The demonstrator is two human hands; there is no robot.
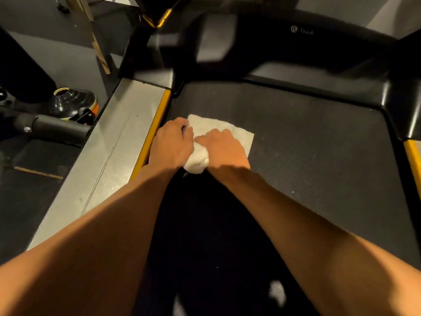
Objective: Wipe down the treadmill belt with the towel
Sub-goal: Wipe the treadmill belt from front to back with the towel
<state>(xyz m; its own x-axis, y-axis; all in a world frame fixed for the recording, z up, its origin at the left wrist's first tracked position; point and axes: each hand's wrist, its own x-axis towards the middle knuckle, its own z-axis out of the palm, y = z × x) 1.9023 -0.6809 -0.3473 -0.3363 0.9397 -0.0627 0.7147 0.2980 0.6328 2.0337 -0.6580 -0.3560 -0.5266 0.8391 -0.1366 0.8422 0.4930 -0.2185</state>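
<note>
The fingers (182,125) of the left hand (173,144) are curled down together over the left edge of the white towel (230,130), their tips tucked out of sight against the cloth. The right hand (222,149) lies just beside it, knuckles up, its own fingers (213,135) bent and clamped on the middle of the towel. Between the two palms the cloth is gathered into a thick roll that bulges toward the wrists. Beyond the knuckles the rest of the towel lies flat.

The towel rests on the dark textured treadmill belt (307,160), near the belt's left margin and toward its front end. Both bare forearms reach in from the bottom of the view, over dark clothing.

Just left of the left hand runs a yellow strip (156,131), and outside it the grey side rail (114,144). The black motor hood (296,44) crosses the head of the belt. On the floor left of the rail stand a glossy black part with orange and yellow rings (73,103) and a padded black bar (57,131)
</note>
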